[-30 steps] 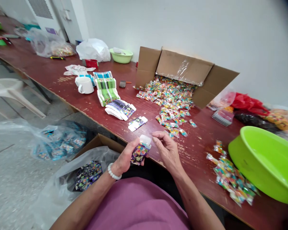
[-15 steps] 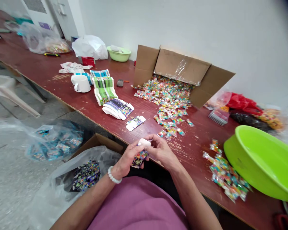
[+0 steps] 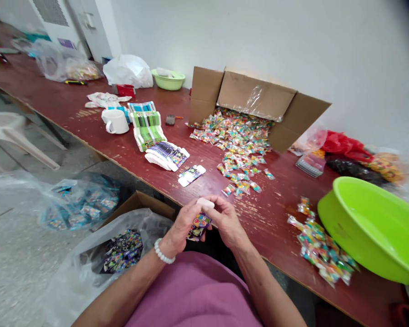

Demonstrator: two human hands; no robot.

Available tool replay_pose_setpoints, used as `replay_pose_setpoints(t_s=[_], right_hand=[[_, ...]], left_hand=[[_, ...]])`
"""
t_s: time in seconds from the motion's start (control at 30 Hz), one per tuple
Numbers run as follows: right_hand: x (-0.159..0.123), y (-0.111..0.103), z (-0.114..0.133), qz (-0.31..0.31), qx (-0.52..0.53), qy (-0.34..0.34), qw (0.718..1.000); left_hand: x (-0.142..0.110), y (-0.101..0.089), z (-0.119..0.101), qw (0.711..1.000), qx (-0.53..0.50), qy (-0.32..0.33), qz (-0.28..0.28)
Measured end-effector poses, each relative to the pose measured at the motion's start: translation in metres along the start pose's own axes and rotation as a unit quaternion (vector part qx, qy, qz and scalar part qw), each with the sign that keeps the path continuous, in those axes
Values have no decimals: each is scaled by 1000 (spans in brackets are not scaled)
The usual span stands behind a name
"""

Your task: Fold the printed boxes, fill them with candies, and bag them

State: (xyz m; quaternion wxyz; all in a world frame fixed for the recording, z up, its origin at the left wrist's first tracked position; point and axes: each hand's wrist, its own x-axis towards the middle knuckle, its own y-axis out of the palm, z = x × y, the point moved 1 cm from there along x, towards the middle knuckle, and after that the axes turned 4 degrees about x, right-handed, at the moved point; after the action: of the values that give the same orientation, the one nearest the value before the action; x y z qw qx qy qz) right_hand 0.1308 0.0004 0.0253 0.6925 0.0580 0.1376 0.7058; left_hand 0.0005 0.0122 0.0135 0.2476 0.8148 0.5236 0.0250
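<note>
My left hand [image 3: 182, 225] is wrapped round a small purple printed candy box [image 3: 199, 225], holding it at the table's front edge. With thumb and fingers my right hand [image 3: 226, 221] pinches the white top flap of that box. The flap is folded partly over the top, and the fingers hide some of the box. Just beyond my hands lies a flat purple and white carton [image 3: 191, 175]. A fanned stack of purple flat cartons [image 3: 167, 155] is farther left. Wrapped candies [image 3: 241, 175] spread out past my right hand.
An open cardboard box [image 3: 259, 93] spills candies at the wall. A green basin [image 3: 375, 227] stands right, beside more candies [image 3: 323, 250]. Green cartons [image 3: 148, 128] and a white mug [image 3: 116, 121] are left. Below the table edge, a clear bag [image 3: 88, 254] holds purple boxes.
My right hand has come in from beside the box and taken hold of its top flap. The flap, upright a second ago, is now bent over. My left hand still holds the box.
</note>
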Motion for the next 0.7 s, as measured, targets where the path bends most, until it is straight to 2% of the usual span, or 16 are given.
replay_pose_setpoints(t_s=[0.13, 0.27, 0.4, 0.47, 0.6, 0.7], right_hand=[[-3, -6, -1, -32, -136, -111, 984], [-5, -9, 0, 25, -216, -173, 961], [-2, -5, 1, 33, -137, -71, 987], [1, -2, 2, 38, -82, -32, 995], [6, 0, 4, 41, -20, -9, 999], [4, 0, 4, 65, -35, -31, 997]], left_hand=[[2, 0, -2, 990, -111, -73, 38], [3, -6, -3, 981, -147, -115, 48], [4, -7, 0, 988, -124, -93, 19], [4, -6, 1, 990, -112, -78, 24], [3, -6, 0, 993, -75, -81, 32], [3, -10, -3, 993, -83, -88, 15]])
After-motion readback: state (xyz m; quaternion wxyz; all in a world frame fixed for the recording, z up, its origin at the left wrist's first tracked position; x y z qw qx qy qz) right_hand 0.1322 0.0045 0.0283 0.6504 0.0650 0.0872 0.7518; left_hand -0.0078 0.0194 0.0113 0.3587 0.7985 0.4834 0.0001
